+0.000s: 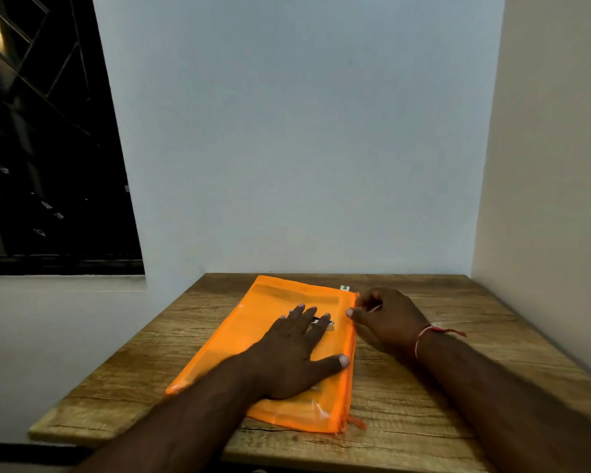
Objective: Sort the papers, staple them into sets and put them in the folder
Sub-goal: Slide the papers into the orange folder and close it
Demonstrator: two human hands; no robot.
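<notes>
An orange translucent zip folder [280,302] lies flat on the wooden table [440,387], its zipper edge along the right side. My left hand [294,353] presses flat on the folder, fingers spread. A dark object shows through the plastic under its fingertips. My right hand [386,319] is at the folder's far right corner, its fingers curled and pinching something small at the zipper end. No loose papers show.
A small white object [344,287] sits on the table just behind the folder's far corner. Walls close the table in at the back and right. A dark window [48,148] is on the left. An orange tag [355,421] hangs from the folder's near corner.
</notes>
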